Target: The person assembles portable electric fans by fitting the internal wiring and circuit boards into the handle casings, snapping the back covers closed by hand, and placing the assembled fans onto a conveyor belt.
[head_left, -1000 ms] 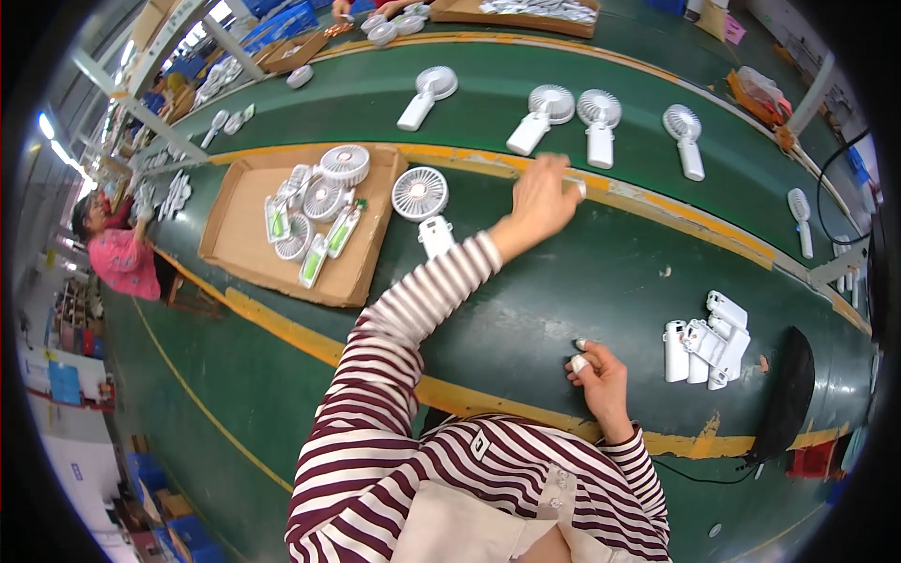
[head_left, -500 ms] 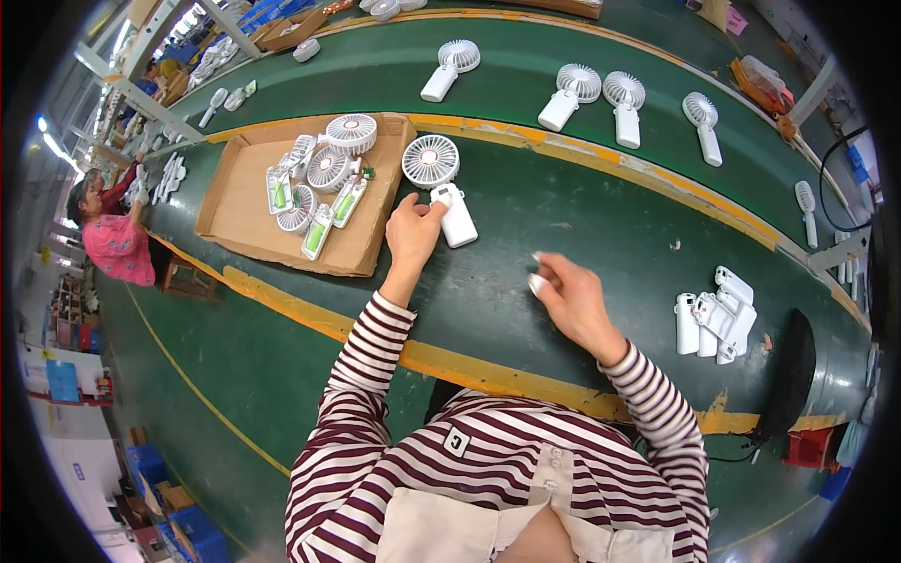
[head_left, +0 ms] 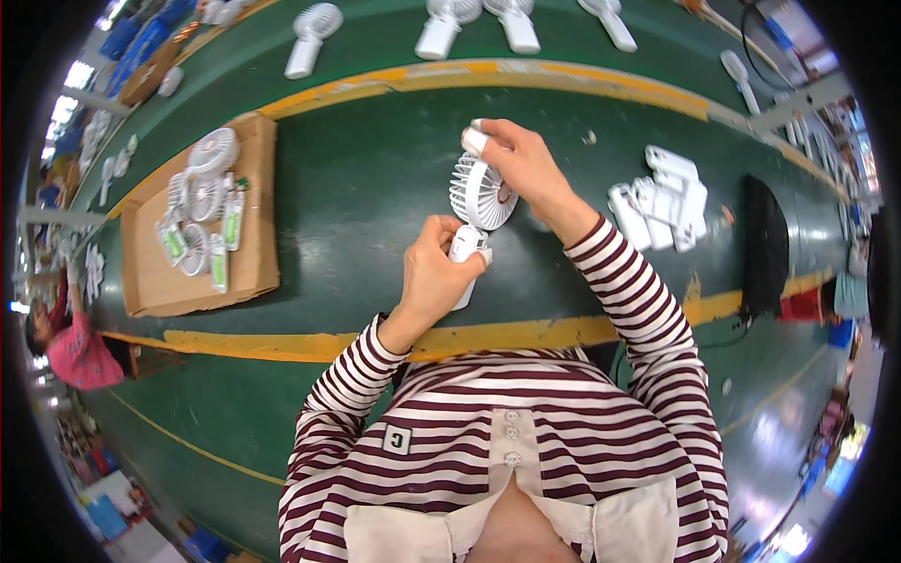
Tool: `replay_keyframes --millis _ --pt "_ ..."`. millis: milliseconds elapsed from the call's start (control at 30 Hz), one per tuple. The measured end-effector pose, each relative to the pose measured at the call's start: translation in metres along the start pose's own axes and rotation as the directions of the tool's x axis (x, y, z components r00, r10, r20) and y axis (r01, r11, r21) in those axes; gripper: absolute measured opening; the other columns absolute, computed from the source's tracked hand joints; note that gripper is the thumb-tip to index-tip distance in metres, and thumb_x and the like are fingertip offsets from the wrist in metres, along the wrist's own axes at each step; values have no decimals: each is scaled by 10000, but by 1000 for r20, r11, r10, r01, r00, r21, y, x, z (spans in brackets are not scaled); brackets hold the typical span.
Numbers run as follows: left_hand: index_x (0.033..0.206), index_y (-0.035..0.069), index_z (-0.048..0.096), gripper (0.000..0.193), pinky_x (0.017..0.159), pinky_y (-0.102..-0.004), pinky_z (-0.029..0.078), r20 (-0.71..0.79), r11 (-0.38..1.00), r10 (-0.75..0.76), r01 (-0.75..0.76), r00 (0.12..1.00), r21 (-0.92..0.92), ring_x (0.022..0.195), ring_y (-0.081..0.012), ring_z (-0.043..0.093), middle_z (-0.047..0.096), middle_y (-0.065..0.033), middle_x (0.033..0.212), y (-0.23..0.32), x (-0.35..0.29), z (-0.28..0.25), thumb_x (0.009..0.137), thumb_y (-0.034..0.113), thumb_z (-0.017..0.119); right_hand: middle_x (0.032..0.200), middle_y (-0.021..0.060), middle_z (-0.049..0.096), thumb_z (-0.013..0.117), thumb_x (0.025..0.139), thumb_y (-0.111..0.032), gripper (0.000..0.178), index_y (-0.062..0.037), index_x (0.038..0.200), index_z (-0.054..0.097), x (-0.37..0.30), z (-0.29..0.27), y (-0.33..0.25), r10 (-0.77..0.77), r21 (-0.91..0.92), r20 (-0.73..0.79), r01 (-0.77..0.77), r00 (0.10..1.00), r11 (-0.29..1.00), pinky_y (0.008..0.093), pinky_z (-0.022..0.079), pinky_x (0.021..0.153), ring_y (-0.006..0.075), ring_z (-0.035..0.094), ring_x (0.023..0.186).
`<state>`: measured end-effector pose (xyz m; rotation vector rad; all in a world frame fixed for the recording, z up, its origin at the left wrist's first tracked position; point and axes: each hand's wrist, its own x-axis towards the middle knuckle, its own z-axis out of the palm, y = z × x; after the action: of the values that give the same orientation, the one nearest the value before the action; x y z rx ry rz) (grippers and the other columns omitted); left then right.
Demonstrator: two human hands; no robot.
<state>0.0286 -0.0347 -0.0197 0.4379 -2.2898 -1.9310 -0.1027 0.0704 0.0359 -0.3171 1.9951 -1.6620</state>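
Note:
A white handheld fan (head_left: 485,194) is between my two hands above the green work surface. Its round caged head is turned partly edge-on, and its handle points toward me. My left hand (head_left: 434,274) is closed round the white handle, the thumb lying across it near a small dark window. At the top of the fan head, my right hand (head_left: 522,169) grips the rim, with white coverings on its fingertips. To the right lies a loose pile of white handle shells (head_left: 664,202).
A cardboard tray (head_left: 141,291) on the left holds several fan heads with opened handles. Beyond a yellow-edged ledge (head_left: 394,83), more white fans (head_left: 313,33) lie on a green belt. A black elongated object (head_left: 765,249) stands at the right edge. Another person (head_left: 83,352) is at far left.
The fan has come off the table toward me, its handle now in my left hand. My right hand has moved up and taken hold of its head. The view has shifted right.

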Motion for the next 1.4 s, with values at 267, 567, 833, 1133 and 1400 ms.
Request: replay_keyframes --millis 267,567,833,1133,1400 --pt "1145 -31 430 463 770 -295 482 760 643 -216 675 613 -362 852 -177 590 587 -152 1014 16 -12 33 756 100 644 597 48 587 546 859 -338 400 35 726 604 -40 -54 65 93 366 -237 0 967 931 214 409 419 82 543 473" --pt "1227 -4 427 588 895 -338 439 919 644 -141 740 367 -196 987 -212 570 587 -140 1063 15 -21 45 728 139 703 552 8 535 482 877 -276 375 40 712 598 -79 -59 58 -21 86 -261 45 965 995 215 350 435 50 473 492" --pt "1226 -5 426 633 897 -338 439 908 642 -177 744 381 -187 976 -210 576 592 -132 1061 16 -22 45 703 175 733 578 -6 509 447 894 -220 336 47 743 584 -98 -56 65 -221 -16 -464 241 858 970 209 327 462 38 427 525" --pt "1250 -13 394 657 915 -335 423 913 653 -140 729 383 -206 1000 -207 564 579 -136 1087 15 -27 43 723 198 724 499 97 466 500 835 -189 272 44 713 569 -104 -49 63 -282 -10 -561 335 778 942 292 337 427 144 426 450" --pt "1273 0 373 614 860 -317 468 616 772 -152 482 773 -414 961 -170 573 579 -98 1050 7 -11 43 732 -30 662 879 146 567 648 693 -327 524 40 1047 530 -121 -40 68 -76 -347 -238 -12 968 938 342 476 637 263 597 730"
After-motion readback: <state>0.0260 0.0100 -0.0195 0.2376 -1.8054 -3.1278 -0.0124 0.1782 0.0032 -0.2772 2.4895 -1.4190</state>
